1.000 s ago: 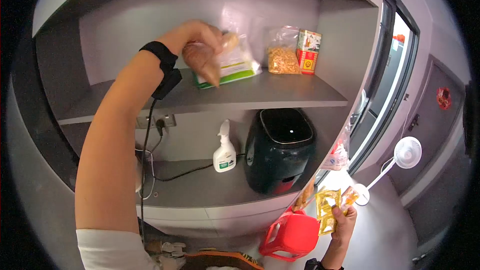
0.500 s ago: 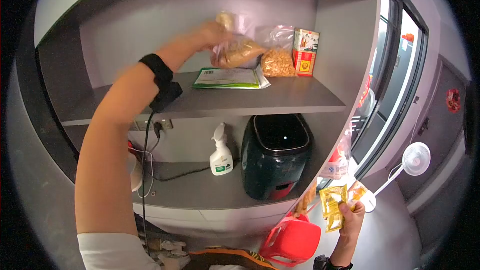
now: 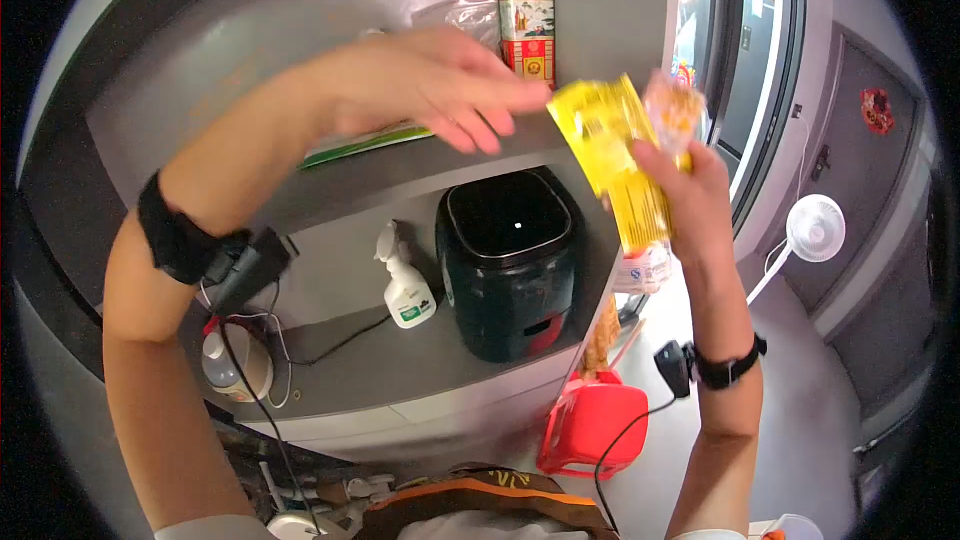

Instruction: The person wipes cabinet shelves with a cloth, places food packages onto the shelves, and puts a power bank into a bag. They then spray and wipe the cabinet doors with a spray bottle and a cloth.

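My right hand point(image 3: 695, 195) grips yellow packets point(image 3: 615, 155) together with a clear packet of orange pieces point(image 3: 676, 110), in front of the cabinet's right edge. With fingers spread and nothing in it, my left hand point(image 3: 455, 85) reaches across the upper shelf, its fingertips near the top left corner of the yellow packets. Behind that hand, the flat green-edged package point(image 3: 375, 148) shows only in part. A clear plastic bag point(image 3: 470, 18) leans beside a red and white box point(image 3: 528, 38) on the same shelf; its contents are hidden by my left hand.
Below the shelf point(image 3: 400, 190) stand a white spray bottle point(image 3: 408, 285), a black appliance point(image 3: 510, 265) and a large bottle point(image 3: 238, 362) at the left. A red stool point(image 3: 600, 425) is on the floor, with a white fan point(image 3: 815, 228) further right. Cables hang from both wrists.
My left hand has let go of the bag it held over the shelf and moved right. My right hand has risen with the packets towards it. The view has shifted.
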The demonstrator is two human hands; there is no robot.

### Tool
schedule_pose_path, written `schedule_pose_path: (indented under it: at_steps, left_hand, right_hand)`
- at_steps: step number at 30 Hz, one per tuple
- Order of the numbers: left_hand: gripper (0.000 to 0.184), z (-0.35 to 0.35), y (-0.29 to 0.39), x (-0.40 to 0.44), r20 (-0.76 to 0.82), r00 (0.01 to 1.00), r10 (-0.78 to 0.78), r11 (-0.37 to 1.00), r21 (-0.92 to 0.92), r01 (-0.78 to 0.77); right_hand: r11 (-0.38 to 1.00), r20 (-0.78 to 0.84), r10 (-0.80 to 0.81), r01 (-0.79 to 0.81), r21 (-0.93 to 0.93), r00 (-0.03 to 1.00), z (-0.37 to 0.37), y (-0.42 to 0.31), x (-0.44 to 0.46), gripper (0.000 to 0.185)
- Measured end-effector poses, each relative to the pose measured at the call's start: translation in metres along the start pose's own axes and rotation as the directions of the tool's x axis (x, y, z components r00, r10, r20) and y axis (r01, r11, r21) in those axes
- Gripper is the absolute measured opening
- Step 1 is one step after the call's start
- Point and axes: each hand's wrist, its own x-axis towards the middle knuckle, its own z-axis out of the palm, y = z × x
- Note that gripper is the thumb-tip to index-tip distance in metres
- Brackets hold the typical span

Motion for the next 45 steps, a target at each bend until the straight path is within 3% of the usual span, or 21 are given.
schedule_pose_path:
  at_steps: [4, 6, 10, 15, 18, 20, 21, 22, 23, 25, 27, 30, 31, 32, 34, 35, 36, 38, 39, 41, 45]
  left_hand:
    - [0.041, 0.021, -0.023, 0.028, -0.096, 0.993, -0.066, 0.964, -0.263, 0.038]
    - [0.033, 0.013, -0.039, 0.046, -0.318, 0.948, -0.026, 0.91, -0.399, -0.109]
    - [0.027, 0.0, -0.057, 0.06, -0.407, 0.91, 0.079, 0.952, -0.24, -0.19]
    - [0.027, 0.0, -0.055, 0.068, -0.311, 0.947, 0.08, 0.855, -0.467, -0.226]
    - [0.027, 0.005, -0.061, 0.086, -0.403, 0.91, 0.095, 0.845, -0.45, -0.288]
    - [0.027, 0.003, -0.064, 0.098, -0.42, 0.906, 0.062, 0.877, -0.41, -0.25]
    - [0.028, -0.002, -0.064, 0.104, -0.433, 0.901, 0.03, 0.906, -0.369, -0.208]
    - [0.028, -0.009, -0.07, 0.117, -0.439, 0.898, 0.036, 0.905, -0.366, -0.215]
    - [0.027, -0.016, -0.078, 0.131, -0.504, 0.863, 0.028, 0.93, -0.303, -0.207]
    - [0.025, -0.023, -0.089, 0.155, -0.57, 0.821, 0.032, 0.949, -0.24, -0.204]
    - [0.025, -0.024, -0.092, 0.175, -0.577, 0.817, 0.017, 1.0, 0.016, -0.01]
    - [0.027, -0.015, -0.091, 0.205, -0.627, 0.777, 0.049, 0.997, -0.019, -0.078]
    - [0.025, -0.01, -0.081, 0.203, -0.664, 0.744, 0.074, 0.997, 0.068, -0.038]
    - [0.025, -0.011, -0.082, 0.214, -0.662, 0.745, 0.083, 0.996, 0.07, -0.049]
    - [0.023, -0.013, -0.082, 0.226, -0.662, 0.749, -0.024, 0.978, 0.139, 0.154]
    - [0.024, -0.015, -0.075, 0.218, -0.553, 0.832, -0.038, 0.949, 0.24, 0.202]
    - [0.024, -0.016, -0.081, 0.223, -0.553, 0.832, -0.04, 0.948, 0.242, 0.206]
    - [0.017, -0.017, -0.096, 0.234, -0.509, 0.854, -0.109, 0.994, -0.037, 0.105]
    - [0.017, -0.018, -0.105, 0.238, -0.504, 0.856, -0.115, 0.993, -0.037, 0.112]
    - [0.023, -0.019, -0.105, 0.227, -0.288, 0.957, -0.038, 0.937, -0.343, -0.067]
    - [0.033, -0.021, -0.106, 0.216, -0.138, 0.989, -0.045, 0.917, -0.398, -0.014]
  right_hand:
    - [0.986, 0.072, -0.165, 0.166, -0.012, 0.984, 0.025, -0.003, 0.048, 0.03]
    - [0.982, 0.116, -0.171, 0.178, -0.056, 0.978, 0.031, 0.003, 0.066, 0.03]
    - [0.978, 0.238, -0.09, 0.132, -0.164, 0.967, 0.036, 0.014, 0.086, 0.029]
    - [0.963, 0.441, -0.093, 0.193, -0.188, 0.893, 0.038, 0.012, 0.098, 0.032]
    - [0.96, 0.493, -0.026, 0.16, -0.232, 0.87, 0.04, 0.01, 0.108, 0.033]
    - [0.806, 0.492, -0.126, 0.378, -0.456, 0.862, 0.039, 0.01, 0.119, 0.04]
    - [0.802, 0.495, -0.133, 0.387, -0.455, 0.859, 0.038, 0.009, 0.124, 0.04]
    - [0.488, 0.427, -0.327, 0.538, -0.687, 0.843, 0.036, 0.007, 0.128, 0.04]
    - [0.098, 0.414, -0.513, 0.531, -0.842, 0.752, 0.034, 0.004, 0.131, 0.041]
    - [0.082, 0.409, -0.527, 0.523, -0.848, 0.745, 0.039, -0.006, 0.14, 0.039]
    - [-0.019, 0.451, -0.554, 0.531, -0.847, 0.7, 0.048, -0.008, 0.152, 0.031]
    - [-0.2, 0.593, -0.485, 0.579, -0.791, 0.643, 0.056, 0.007, 0.175, 0.028]
    - [-0.209, 0.59, -0.489, 0.57, -0.794, 0.642, 0.059, 0.012, 0.181, 0.028]
    - [-0.226, 0.614, -0.45, 0.583, -0.781, 0.648, 0.063, 0.019, 0.185, 0.03]
    - [-0.241, 0.636, -0.411, 0.595, -0.767, 0.653, 0.061, 0.028, 0.194, 0.031]
    - [-0.25, 0.627, -0.366, 0.576, -0.778, 0.688, 0.059, 0.031, 0.197, 0.031]
    - [-0.256, 0.614, -0.319, 0.558, -0.789, 0.721, 0.058, 0.036, 0.2, 0.03]
    - [-0.255, 0.615, -0.364, 0.561, -0.788, 0.699, 0.059, 0.046, 0.206, 0.03]
    - [-0.263, 0.617, -0.405, 0.56, -0.786, 0.675, 0.059, 0.052, 0.209, 0.029]
    - [-0.282, 0.622, -0.452, 0.559, -0.78, 0.64, 0.06, 0.057, 0.211, 0.027]
    - [-0.336, 0.679, -0.527, 0.607, -0.72, 0.512, 0.058, 0.06, 0.21, 0.023]
